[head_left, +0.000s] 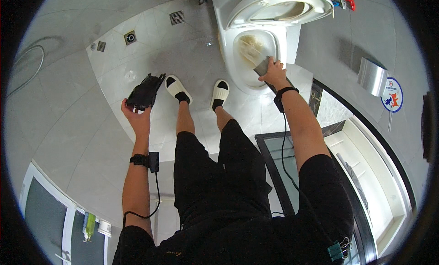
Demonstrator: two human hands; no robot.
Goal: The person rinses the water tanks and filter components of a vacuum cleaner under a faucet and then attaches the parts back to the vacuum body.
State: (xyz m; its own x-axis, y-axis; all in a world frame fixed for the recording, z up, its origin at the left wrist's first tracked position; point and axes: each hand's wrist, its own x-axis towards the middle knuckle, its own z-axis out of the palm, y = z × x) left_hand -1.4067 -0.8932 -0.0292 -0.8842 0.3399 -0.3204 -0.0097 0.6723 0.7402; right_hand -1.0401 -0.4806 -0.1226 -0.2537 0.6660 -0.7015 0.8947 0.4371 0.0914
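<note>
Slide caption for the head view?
Left hand holds a black object; right hand holds a grey object over an open toilet.

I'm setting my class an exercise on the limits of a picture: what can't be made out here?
All in the head view:
Grey object: partly covered by the right hand.
Black object in the left hand: too dark to tell its kind.
Yellowish patch in the toilet: blurred; liquid or stain, unclear.
Hose: lower end lost at the dark rim.

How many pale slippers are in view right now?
2: the left slipper, nearer the left hand, and the right slipper, nearer the toilet. No others show.
</note>
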